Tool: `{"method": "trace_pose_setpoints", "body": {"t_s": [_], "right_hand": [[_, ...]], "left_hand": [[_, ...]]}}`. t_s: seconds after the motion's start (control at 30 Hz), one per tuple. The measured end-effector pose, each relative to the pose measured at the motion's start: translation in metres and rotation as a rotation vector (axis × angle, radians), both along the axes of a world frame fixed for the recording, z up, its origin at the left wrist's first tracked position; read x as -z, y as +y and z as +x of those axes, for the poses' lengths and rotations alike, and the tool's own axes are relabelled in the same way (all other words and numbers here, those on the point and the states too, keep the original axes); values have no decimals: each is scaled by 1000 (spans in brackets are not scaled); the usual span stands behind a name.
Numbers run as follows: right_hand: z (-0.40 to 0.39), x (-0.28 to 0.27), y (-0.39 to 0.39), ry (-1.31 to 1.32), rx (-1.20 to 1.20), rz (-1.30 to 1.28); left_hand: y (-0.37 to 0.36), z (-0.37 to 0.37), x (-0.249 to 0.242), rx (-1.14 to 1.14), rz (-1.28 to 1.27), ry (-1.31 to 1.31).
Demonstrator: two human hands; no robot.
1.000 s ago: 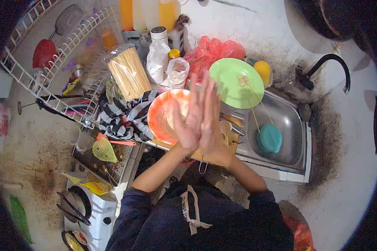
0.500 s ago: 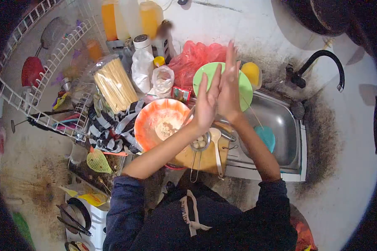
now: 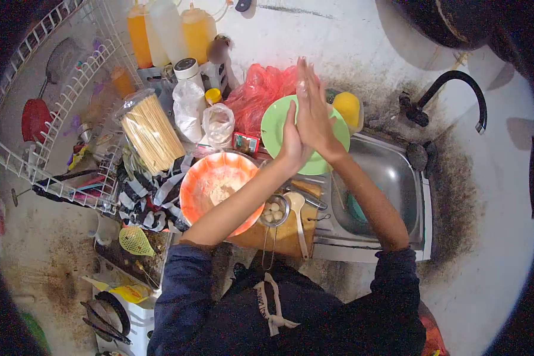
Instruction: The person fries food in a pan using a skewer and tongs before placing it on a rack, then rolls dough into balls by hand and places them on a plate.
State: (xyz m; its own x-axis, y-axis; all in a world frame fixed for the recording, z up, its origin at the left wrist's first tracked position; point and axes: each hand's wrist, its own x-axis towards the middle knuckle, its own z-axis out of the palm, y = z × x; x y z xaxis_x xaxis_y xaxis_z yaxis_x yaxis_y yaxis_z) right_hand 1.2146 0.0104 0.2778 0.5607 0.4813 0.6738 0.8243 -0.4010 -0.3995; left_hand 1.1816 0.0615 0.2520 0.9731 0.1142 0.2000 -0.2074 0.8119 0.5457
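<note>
- Head view, far left: the bundle of skewers [image 3: 152, 132] leaned beyond the orange bowl [image 3: 191, 188], well apart from both hands.
- The bowl, with pale powder in its bottom, lay to the left of the joined hands and closer to the body; the left hand was the nearer one to it, and its forearm crossed over the rim in this view.
- Just right of the bowl, the strainer [image 3: 287, 204] held small pale balls [image 3: 272, 212]. It sat bodyward and a little left of the hands, its long handle running toward the apron; the left hand was nearer here too.
- The left hand [image 3: 293, 142] was flat, palm turned in, its thumb standing up apart from the fingers.
- The right hand [image 3: 315, 118] was flat against it, fingers long and pointing away from the body. Whether anything lay between the palms, I could not tell.
- The green plate [image 3: 273, 126] showed behind both hands, away from the body; how far below them it sat was unclear.
- Farther right was the sink [image 3: 385, 172], past the right forearm.
</note>
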Motion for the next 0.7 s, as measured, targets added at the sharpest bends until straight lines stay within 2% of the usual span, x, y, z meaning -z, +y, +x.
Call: {"method": "trace_pose_setpoints", "body": {"t_s": [0.07,0.13,0.27,0.37,0.43,0.47,0.53,0.57,0.63,0.7], "right_hand": [[-8,-1,3,43,-7,10],[-17,1,5,52,-128,12],[-2,19,1,-9,-131,-67],[16,24,-4,96,-46,-157],[24,22,-12,114,-90,-190],[28,19,-14,114,-92,-189],[33,13,-16,381,-146,-53],[30,11,-17,382,-148,-54],[22,9,-18,417,-343,164],[-8,-6,-18,357,-357,140]], "left_hand": [[5,10,0,-9,-4,-6],[11,20,-2,-19,-7,-11],[28,34,-4,-45,-10,-23],[38,37,3,-64,-9,-32],[43,37,9,-104,239,80],[46,39,12,-105,239,80],[50,38,11,-135,288,59],[51,34,8,-137,288,60],[52,24,-2,-115,247,27],[47,7,-9,-57,179,-28]]}}
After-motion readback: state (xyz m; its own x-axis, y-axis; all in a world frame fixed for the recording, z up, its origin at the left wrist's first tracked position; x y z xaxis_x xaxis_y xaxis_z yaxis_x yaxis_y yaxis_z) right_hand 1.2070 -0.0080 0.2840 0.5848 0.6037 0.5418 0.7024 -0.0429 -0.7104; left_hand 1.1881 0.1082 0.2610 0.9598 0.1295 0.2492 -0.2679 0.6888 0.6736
